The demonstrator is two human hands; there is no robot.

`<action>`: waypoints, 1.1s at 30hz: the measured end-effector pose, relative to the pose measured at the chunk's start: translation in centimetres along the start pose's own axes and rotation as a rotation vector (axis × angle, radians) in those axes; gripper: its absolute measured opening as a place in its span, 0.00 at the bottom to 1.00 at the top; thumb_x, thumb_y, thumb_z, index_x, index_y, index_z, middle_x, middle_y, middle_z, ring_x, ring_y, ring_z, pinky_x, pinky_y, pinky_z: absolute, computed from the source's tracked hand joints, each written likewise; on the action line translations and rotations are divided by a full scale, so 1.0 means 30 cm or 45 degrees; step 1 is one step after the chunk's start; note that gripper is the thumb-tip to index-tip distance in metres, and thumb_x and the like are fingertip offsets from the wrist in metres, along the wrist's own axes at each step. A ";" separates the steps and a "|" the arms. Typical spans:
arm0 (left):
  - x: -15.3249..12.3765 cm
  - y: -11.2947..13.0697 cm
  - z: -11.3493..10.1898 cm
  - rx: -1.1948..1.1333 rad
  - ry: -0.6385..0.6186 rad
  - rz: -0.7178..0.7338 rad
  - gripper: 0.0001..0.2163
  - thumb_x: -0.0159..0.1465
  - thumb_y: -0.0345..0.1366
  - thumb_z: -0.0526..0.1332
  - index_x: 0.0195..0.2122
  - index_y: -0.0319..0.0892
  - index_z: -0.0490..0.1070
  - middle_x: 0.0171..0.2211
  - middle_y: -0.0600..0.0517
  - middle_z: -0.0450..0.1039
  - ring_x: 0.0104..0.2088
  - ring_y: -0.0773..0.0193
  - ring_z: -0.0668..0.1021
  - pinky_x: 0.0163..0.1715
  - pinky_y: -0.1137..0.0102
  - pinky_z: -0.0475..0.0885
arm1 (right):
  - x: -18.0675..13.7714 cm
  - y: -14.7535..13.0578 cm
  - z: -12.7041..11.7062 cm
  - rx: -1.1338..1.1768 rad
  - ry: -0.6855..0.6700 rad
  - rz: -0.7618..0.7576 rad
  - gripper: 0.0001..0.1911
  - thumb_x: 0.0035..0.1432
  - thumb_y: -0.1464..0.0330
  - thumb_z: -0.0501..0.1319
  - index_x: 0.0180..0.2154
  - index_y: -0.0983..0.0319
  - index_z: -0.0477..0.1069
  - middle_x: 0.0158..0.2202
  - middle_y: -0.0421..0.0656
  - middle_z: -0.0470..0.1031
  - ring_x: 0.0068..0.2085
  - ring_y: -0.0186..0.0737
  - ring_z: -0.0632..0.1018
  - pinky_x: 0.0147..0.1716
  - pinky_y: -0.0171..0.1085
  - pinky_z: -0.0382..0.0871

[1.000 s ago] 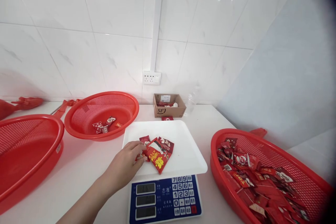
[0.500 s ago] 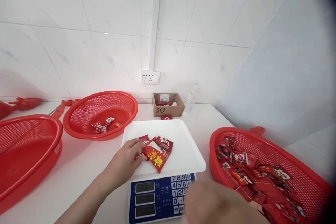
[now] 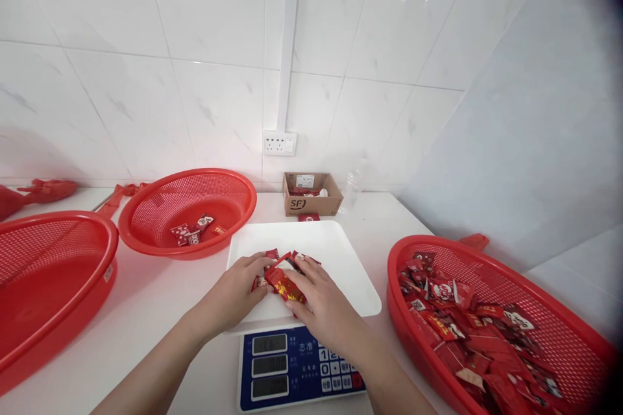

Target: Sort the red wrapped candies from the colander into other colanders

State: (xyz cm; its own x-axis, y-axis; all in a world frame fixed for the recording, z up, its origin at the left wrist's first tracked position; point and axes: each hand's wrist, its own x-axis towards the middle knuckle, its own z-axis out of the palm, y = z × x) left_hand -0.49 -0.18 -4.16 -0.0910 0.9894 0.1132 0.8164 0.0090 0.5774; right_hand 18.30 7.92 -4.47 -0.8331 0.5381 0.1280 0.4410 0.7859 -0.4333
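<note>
A small pile of red snack packets (image 3: 281,280) lies on the white tray (image 3: 335,253) of a blue-faced electronic scale (image 3: 296,369). My left hand (image 3: 236,292) rests at the pile's left side with fingers curled onto the packets. From the right, my right hand (image 3: 321,301) lies over the pile, its fingers spread across the packets. Neither hand has lifted a packet off the tray.
A red mesh basket (image 3: 491,318) full of red packets stands at the right. Another red basket (image 3: 187,211) behind left holds a few packets; a third (image 3: 48,279) sits at far left. A small cardboard box (image 3: 311,194) and a wall socket (image 3: 280,142) are behind the scale.
My right hand came in from the bottom right and now covers the packets on the tray. My left hand stayed at the pile's left side.
</note>
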 end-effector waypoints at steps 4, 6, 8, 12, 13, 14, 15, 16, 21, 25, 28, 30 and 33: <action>0.009 0.003 0.002 -0.057 -0.039 0.018 0.21 0.61 0.30 0.55 0.57 0.46 0.65 0.60 0.47 0.67 0.58 0.53 0.70 0.56 0.56 0.68 | -0.001 0.004 0.005 0.034 0.032 -0.009 0.24 0.60 0.68 0.59 0.59 0.59 0.66 0.65 0.52 0.59 0.65 0.55 0.59 0.61 0.58 0.57; 0.014 0.006 0.005 -0.088 -0.056 0.022 0.23 0.61 0.29 0.54 0.58 0.46 0.64 0.60 0.47 0.67 0.59 0.53 0.69 0.56 0.56 0.67 | 0.000 0.004 0.005 0.028 0.033 0.014 0.25 0.60 0.68 0.60 0.58 0.59 0.66 0.65 0.53 0.59 0.65 0.55 0.59 0.60 0.58 0.57; 0.018 0.010 0.006 -0.123 -0.075 0.029 0.24 0.61 0.28 0.54 0.59 0.47 0.63 0.60 0.48 0.67 0.59 0.54 0.69 0.56 0.57 0.67 | 0.002 0.004 0.003 0.008 0.020 0.048 0.25 0.59 0.68 0.60 0.59 0.61 0.66 0.65 0.55 0.59 0.65 0.56 0.59 0.60 0.58 0.57; 0.029 0.024 0.003 -0.199 -0.105 0.056 0.26 0.61 0.27 0.53 0.60 0.49 0.61 0.60 0.50 0.67 0.60 0.56 0.69 0.56 0.59 0.67 | 0.002 0.006 0.002 0.005 0.030 0.071 0.24 0.59 0.69 0.60 0.58 0.62 0.67 0.65 0.56 0.59 0.65 0.58 0.59 0.60 0.59 0.57; 0.031 0.028 0.002 -0.218 -0.112 0.066 0.26 0.61 0.26 0.52 0.61 0.49 0.61 0.60 0.51 0.67 0.59 0.57 0.69 0.56 0.60 0.67 | 0.001 0.007 0.002 0.016 0.042 0.063 0.24 0.59 0.69 0.60 0.57 0.61 0.67 0.65 0.55 0.59 0.65 0.58 0.59 0.60 0.59 0.57; 0.033 0.032 0.002 -0.235 -0.118 0.077 0.27 0.61 0.25 0.52 0.61 0.50 0.60 0.60 0.51 0.67 0.59 0.58 0.70 0.57 0.61 0.67 | 0.000 0.008 0.002 0.029 0.052 0.054 0.23 0.59 0.69 0.60 0.57 0.60 0.68 0.64 0.54 0.60 0.65 0.58 0.59 0.60 0.60 0.57; 0.034 0.035 0.001 -0.249 -0.122 0.086 0.27 0.61 0.25 0.52 0.61 0.50 0.60 0.60 0.52 0.67 0.59 0.59 0.70 0.57 0.62 0.67 | -0.002 0.008 0.001 0.040 0.056 0.048 0.23 0.59 0.69 0.60 0.57 0.60 0.68 0.64 0.54 0.60 0.65 0.58 0.58 0.60 0.60 0.57; 0.034 0.037 0.001 -0.258 -0.123 0.093 0.27 0.61 0.25 0.52 0.61 0.50 0.59 0.60 0.52 0.66 0.59 0.60 0.70 0.57 0.63 0.66 | -0.004 0.009 0.000 0.049 0.052 0.045 0.23 0.59 0.68 0.60 0.56 0.59 0.68 0.64 0.53 0.60 0.65 0.57 0.58 0.60 0.60 0.56; 0.015 0.031 -0.001 -0.237 -0.110 0.057 0.26 0.61 0.27 0.54 0.60 0.50 0.60 0.61 0.52 0.65 0.58 0.59 0.71 0.54 0.64 0.69 | -0.009 0.027 -0.009 0.082 0.043 0.056 0.23 0.60 0.66 0.59 0.58 0.58 0.67 0.65 0.52 0.59 0.65 0.55 0.59 0.60 0.59 0.58; -0.014 0.020 -0.008 -0.164 -0.056 -0.042 0.24 0.62 0.31 0.55 0.61 0.47 0.59 0.60 0.46 0.66 0.56 0.53 0.72 0.52 0.59 0.70 | -0.007 0.063 -0.003 0.064 0.075 0.158 0.25 0.61 0.65 0.57 0.60 0.61 0.64 0.64 0.53 0.60 0.65 0.54 0.60 0.61 0.57 0.57; -0.028 0.021 -0.011 -0.126 -0.031 -0.081 0.23 0.62 0.31 0.55 0.60 0.47 0.61 0.57 0.45 0.68 0.54 0.53 0.73 0.52 0.58 0.69 | -0.004 0.081 0.006 0.060 0.121 0.172 0.25 0.62 0.64 0.56 0.60 0.60 0.65 0.63 0.53 0.63 0.64 0.54 0.62 0.60 0.58 0.58; -0.031 0.026 -0.010 -0.117 -0.027 -0.090 0.22 0.62 0.31 0.54 0.59 0.47 0.62 0.55 0.46 0.70 0.52 0.54 0.75 0.50 0.59 0.71 | -0.001 0.082 0.010 0.069 0.154 0.164 0.24 0.62 0.64 0.57 0.59 0.58 0.65 0.62 0.52 0.64 0.62 0.53 0.65 0.59 0.57 0.60; -0.030 0.035 -0.005 -0.116 -0.014 -0.095 0.22 0.62 0.30 0.54 0.58 0.47 0.63 0.53 0.46 0.70 0.49 0.54 0.76 0.47 0.60 0.72 | 0.003 0.071 0.009 0.055 0.144 0.169 0.24 0.61 0.65 0.57 0.59 0.59 0.65 0.61 0.51 0.66 0.61 0.52 0.67 0.59 0.54 0.62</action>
State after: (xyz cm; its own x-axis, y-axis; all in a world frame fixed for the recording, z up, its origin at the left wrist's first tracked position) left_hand 0.37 -1.08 -3.54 -0.1431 0.9880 0.0584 0.7520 0.0702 0.6554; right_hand 19.09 9.57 -5.63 -0.7247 0.6690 0.1653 0.5278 0.6931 -0.4909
